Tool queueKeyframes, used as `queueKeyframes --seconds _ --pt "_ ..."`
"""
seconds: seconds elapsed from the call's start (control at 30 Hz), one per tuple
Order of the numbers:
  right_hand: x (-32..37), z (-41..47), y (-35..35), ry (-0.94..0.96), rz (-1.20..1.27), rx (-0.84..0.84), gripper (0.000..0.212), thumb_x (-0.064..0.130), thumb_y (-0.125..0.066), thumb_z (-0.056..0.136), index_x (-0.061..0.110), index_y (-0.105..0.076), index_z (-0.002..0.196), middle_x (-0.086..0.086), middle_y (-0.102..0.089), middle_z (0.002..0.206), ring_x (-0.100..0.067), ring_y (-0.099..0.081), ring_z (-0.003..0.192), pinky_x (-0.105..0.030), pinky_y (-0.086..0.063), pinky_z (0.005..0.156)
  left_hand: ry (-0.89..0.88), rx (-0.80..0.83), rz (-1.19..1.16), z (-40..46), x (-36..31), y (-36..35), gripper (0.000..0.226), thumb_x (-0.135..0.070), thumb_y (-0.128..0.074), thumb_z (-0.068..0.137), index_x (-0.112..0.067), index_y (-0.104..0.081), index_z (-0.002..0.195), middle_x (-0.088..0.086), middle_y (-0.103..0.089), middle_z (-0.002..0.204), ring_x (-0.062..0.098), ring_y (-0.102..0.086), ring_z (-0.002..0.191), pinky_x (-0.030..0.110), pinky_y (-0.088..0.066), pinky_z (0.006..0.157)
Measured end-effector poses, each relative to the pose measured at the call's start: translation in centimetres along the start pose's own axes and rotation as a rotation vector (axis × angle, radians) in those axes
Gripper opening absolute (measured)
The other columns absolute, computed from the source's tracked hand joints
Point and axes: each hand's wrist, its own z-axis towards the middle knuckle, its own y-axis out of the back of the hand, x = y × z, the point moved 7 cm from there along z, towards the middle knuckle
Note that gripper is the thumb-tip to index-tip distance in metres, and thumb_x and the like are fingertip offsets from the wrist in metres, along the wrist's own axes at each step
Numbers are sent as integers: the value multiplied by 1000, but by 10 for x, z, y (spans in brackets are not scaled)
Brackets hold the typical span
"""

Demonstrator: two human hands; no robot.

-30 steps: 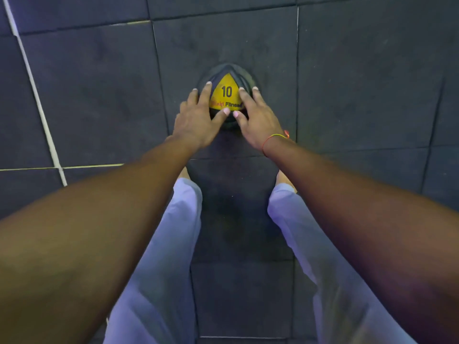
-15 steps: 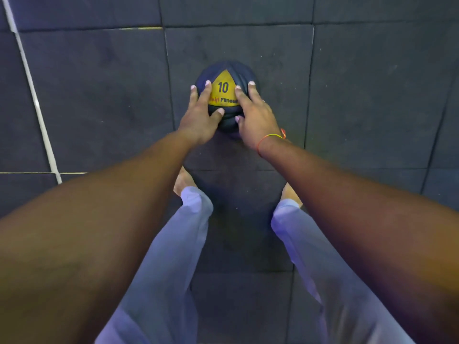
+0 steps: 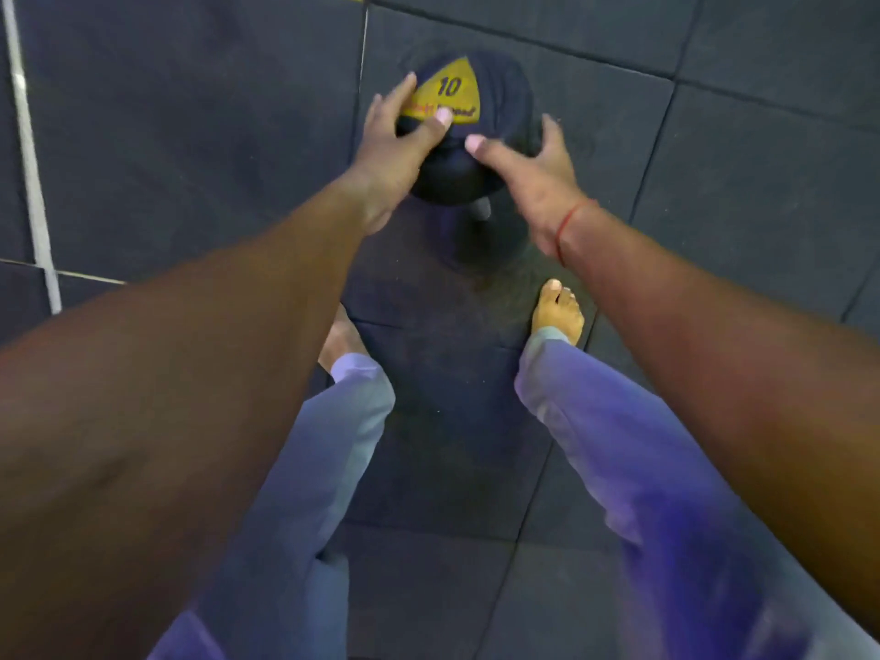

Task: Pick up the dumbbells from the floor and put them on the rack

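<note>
Upper centre: left hand (image 3: 395, 150) grips the 10-marked dumbbell (image 3: 495, 102) head; right hand (image 3: 538, 178) spread open beside it. Heavy, rigid (handle grip safer).

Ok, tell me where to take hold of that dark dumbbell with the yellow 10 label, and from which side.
The dark dumbbell with the yellow 10 label stands on end on the dark rubber floor tiles, so its short grey handle shows just below the top head. Reach in low from the sides and wrap the fingers round that handle; the rounded head that the left hand and right hand cup looks harder to grip.
</note>
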Motion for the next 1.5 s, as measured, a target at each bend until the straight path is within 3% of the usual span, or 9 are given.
queueKeyframes --seconds 0.17,0.3,0.47,0.57,0.7,0.83,1.17,1.37,1.5 --pt "11 47 -40 17 10 118 116 53 -80 65 20 -12 153 1 -52 141 -8 -52 123 -26 -39 108 73 -123 -259 47 -9 12 47 -47 -65 87 -39 -53 132 -16 -63 123 1 -67 98 24 -58 63" --pt "-16 76 -57 58 -596 326 118 77 -72 56 24 -24 150 2 -48 145 -16 -46 132 -32 -36 111 176 -202 -282 84 -4 32 41 -45 -51 95 -35 -50 135 -11 -64 123 10 -66 102 31 -57 74" --pt "12 112 -92 320 -1205 199 69 54 -64 81 20 -41 136 -11 -55 130 -32 -52 122 -41 -39 98 79 -203 -226 109 13 38 100 -45 -69 79 -41 -3 154 -12 -35 153 10 -50 127 41 -48 103" --pt "19 124 -93 271 -1206 81 57 33 -68 84 15 -42 131 -10 -43 134 -33 -51 123 -45 -39 99 199 -169 -360 112 32 8 113 -44 -79 75 -29 0 155 -5 -43 148 14 -51 125 37 -46 102" --pt "13 144 -96 141 -1207 136 46 19 -58 88 10 -43 131 -11 -50 135 -32 -53 124 -43 -38 101 353 -104 -424 121 41 -21 42 -38 -76 82 -16 -61 113 -3 -67 98 17 -65 101 42 -46 103" --pt "13 168 -105 65 -1143 223 43 13 -57 89 3 -52 130 -13 -59 131 -27 -58 121 -33 -47 93 384 -47 -597 151 30 -23 26 -38 -67 89 -18 -60 104 2 -65 118 18 -62 110 41 -42 107" --pt "-11 144 -106 152 -954 218 32 12 -60 86 7 -54 117 -18 -61 123 -33 -58 116 -34 -45 89 410 -124 -862 117 27 -32 18 -16 -63 95 -14 -57 79 -2 -64 56 12 -62 61 29 -53 62" --pt "1 61 -94 237 -886 220 27 12 -57 82 12 -49 107 -21 -67 104 -41 -63 101 -45 -52 82 265 -250 -776 32 29 -18 15 -11 -72 81 -17 -59 76 -7 -68 62 11 -55 67 26 -47 68" --pt "37 -6 -93 264 -870 165 25 23 -60 83 11 -61 105 -20 -69 105 -43 -57 109 -43 -50 75 140 -389 -633 -40 -5 13 30 -10 -71 82 -10 -62 110 12 -66 119 22 -61 107 39 -51 96"
